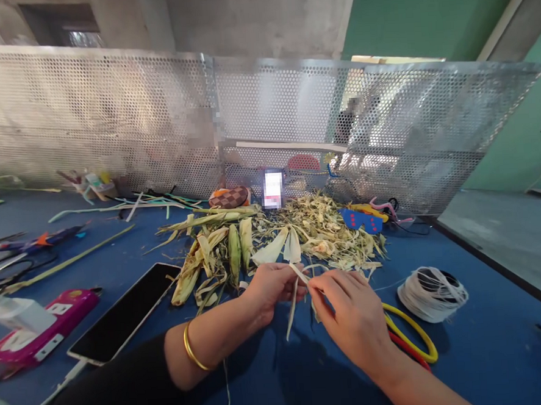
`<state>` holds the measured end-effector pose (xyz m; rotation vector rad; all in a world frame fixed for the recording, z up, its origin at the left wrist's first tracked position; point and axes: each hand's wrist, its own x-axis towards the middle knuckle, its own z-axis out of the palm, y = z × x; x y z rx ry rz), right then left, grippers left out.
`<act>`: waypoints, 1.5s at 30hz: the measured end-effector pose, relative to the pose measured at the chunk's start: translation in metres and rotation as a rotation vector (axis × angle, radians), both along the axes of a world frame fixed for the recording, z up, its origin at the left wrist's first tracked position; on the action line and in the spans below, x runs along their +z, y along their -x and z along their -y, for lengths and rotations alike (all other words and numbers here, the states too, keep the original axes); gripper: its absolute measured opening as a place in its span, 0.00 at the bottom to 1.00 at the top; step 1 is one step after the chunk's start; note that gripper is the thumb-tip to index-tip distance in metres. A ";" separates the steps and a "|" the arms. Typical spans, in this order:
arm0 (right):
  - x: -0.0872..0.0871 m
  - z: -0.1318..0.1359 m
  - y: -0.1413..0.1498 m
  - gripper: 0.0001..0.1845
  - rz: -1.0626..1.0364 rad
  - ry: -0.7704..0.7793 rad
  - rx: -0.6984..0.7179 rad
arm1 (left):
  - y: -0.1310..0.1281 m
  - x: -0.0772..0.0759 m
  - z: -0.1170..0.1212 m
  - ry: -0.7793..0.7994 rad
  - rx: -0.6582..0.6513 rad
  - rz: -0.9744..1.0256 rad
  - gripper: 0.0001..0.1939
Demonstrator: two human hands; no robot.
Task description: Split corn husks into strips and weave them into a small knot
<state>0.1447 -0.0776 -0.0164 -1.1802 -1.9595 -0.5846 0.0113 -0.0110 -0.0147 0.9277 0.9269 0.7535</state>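
Note:
My left hand (270,288), a gold bangle on its wrist, is closed on a piece of corn husk whose pale, petal-like leaves (291,247) fan out above the fingers. Between my two hands runs a narrow husk strip (299,274), and my right hand (350,307) pinches its near end. Another thin end (292,314) hangs down below the left fingers. Just beyond my hands lie whole dried husks (234,253) and, to their right, a heap of shredded husk (327,223).
A spool of white string (432,299) stands at right, beside a yellow loop (423,334) partly behind my right hand. At left lie a phone (126,315) and a magenta power strip (71,318). A perforated metal screen (278,104) borders the blue table's back.

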 end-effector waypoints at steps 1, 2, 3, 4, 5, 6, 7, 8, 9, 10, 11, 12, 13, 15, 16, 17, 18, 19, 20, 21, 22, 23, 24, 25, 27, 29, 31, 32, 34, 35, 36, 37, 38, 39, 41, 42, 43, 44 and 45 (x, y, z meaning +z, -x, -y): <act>-0.002 0.000 0.001 0.08 0.003 0.009 -0.014 | 0.000 0.000 0.000 -0.006 -0.004 0.005 0.12; -0.004 -0.001 0.001 0.09 -0.001 0.019 -0.030 | 0.000 -0.001 0.000 -0.011 -0.016 0.010 0.13; -0.006 -0.002 0.001 0.09 -0.012 0.027 -0.045 | 0.000 -0.001 0.001 -0.014 -0.033 0.012 0.12; -0.008 -0.003 0.001 0.08 -0.027 0.033 -0.058 | 0.000 0.000 0.001 -0.016 -0.050 0.013 0.12; -0.010 -0.004 0.001 0.08 -0.043 0.036 -0.068 | 0.000 0.001 0.002 -0.017 -0.064 0.014 0.10; -0.010 -0.005 0.000 0.07 -0.058 0.037 -0.077 | 0.000 0.002 0.002 -0.016 -0.072 0.015 0.09; -0.011 -0.005 -0.001 0.06 -0.070 0.037 -0.086 | 0.000 0.004 0.003 -0.014 -0.076 0.018 0.08; -0.011 -0.006 -0.001 0.06 -0.079 0.038 -0.096 | 0.001 0.006 0.004 -0.013 -0.077 0.023 0.07; -0.010 -0.006 -0.002 0.06 -0.084 0.042 -0.106 | 0.001 0.008 0.004 -0.012 -0.080 0.028 0.07; -0.010 -0.006 -0.003 0.06 -0.089 0.047 -0.113 | 0.002 0.011 0.004 -0.014 -0.083 0.034 0.06; -0.010 -0.006 -0.003 0.06 -0.093 0.054 -0.116 | 0.002 0.013 0.005 -0.017 -0.088 0.038 0.06; -0.009 -0.007 -0.003 0.06 -0.095 0.062 -0.114 | 0.003 0.014 0.005 -0.021 -0.093 0.041 0.06; -0.010 -0.007 -0.003 0.07 -0.096 0.069 -0.110 | 0.003 0.016 0.005 -0.026 -0.095 0.040 0.07; -0.010 -0.007 -0.003 0.07 -0.092 0.081 -0.101 | 0.003 0.016 0.005 -0.039 -0.087 0.026 0.09; -0.010 -0.007 -0.003 0.08 -0.086 0.087 -0.096 | 0.003 0.015 0.005 -0.048 -0.076 0.018 0.10; -0.010 -0.008 -0.003 0.08 -0.076 0.089 -0.092 | 0.003 0.014 0.005 -0.055 -0.063 0.011 0.11; -0.010 -0.007 -0.003 0.08 -0.058 0.082 -0.091 | 0.002 0.012 0.005 -0.060 -0.049 0.009 0.12; -0.009 -0.007 -0.003 0.08 -0.032 0.062 -0.091 | 0.002 0.010 0.004 -0.062 -0.035 0.011 0.13; -0.007 -0.007 -0.002 0.08 0.005 0.032 -0.089 | 0.002 0.008 0.003 -0.062 -0.023 0.016 0.13; -0.006 -0.006 -0.001 0.08 0.055 -0.003 -0.078 | 0.001 0.006 0.002 -0.061 -0.009 0.020 0.13; -0.004 -0.005 0.001 0.09 0.123 -0.035 -0.051 | 0.001 0.004 0.002 -0.060 0.004 0.021 0.14; -0.003 -0.004 0.002 0.11 0.198 -0.059 -0.013 | 0.001 0.003 0.001 -0.062 0.016 0.020 0.14; -0.002 -0.003 0.005 0.12 0.278 -0.067 0.032 | 0.001 0.001 0.001 -0.063 0.025 0.017 0.14; -0.002 -0.002 0.007 0.12 0.354 -0.061 0.075 | 0.001 0.001 0.000 -0.062 0.027 0.013 0.14; -0.002 0.000 0.009 0.14 0.454 -0.034 0.130 | 0.001 0.000 0.001 -0.057 0.013 0.005 0.13; -0.003 0.000 0.008 0.15 0.416 0.003 0.156 | 0.001 0.001 0.003 -0.054 0.004 -0.006 0.12; -0.004 -0.002 0.004 0.14 0.204 0.038 0.167 | 0.000 0.003 0.005 -0.059 0.003 -0.024 0.12; -0.005 -0.004 0.000 0.12 0.049 0.058 0.151 | 0.001 0.004 0.005 -0.064 -0.001 -0.032 0.12; -0.007 -0.009 -0.007 0.08 -0.268 0.119 0.061 | 0.001 0.007 0.006 -0.080 -0.026 -0.047 0.12; -0.008 -0.012 -0.011 0.08 -0.387 0.177 0.003 | 0.001 0.008 0.007 -0.090 -0.043 -0.053 0.13; -0.010 -0.014 -0.013 0.08 -0.473 0.254 -0.050 | 0.002 0.009 0.007 -0.103 -0.058 -0.057 0.13; -0.011 -0.017 -0.015 0.09 -0.535 0.347 -0.087 | 0.002 0.010 0.007 -0.117 -0.072 -0.062 0.13; -0.013 -0.019 -0.015 0.11 -0.586 0.444 -0.105 | 0.002 0.011 0.007 -0.131 -0.088 -0.067 0.14; -0.015 -0.021 -0.015 0.12 -0.637 0.536 -0.103 | 0.003 0.011 0.007 -0.141 -0.103 -0.069 0.14; -0.017 -0.022 -0.013 0.13 -0.749 0.660 -0.070 | 0.003 0.011 0.007 -0.149 -0.130 -0.067 0.15; -0.018 -0.022 -0.011 0.13 -0.798 0.691 -0.059 | 0.003 0.011 0.007 -0.150 -0.144 -0.064 0.16; -0.019 -0.022 -0.010 0.13 -0.830 0.705 -0.052 | 0.003 0.010 0.007 -0.151 -0.155 -0.061 0.16; -0.019 -0.022 -0.009 0.12 -0.844 0.704 -0.053 | 0.003 0.010 0.007 -0.154 -0.163 -0.060 0.17; -0.019 -0.021 -0.008 0.12 -0.847 0.695 -0.059 | 0.002 0.009 0.007 -0.159 -0.163 -0.062 0.17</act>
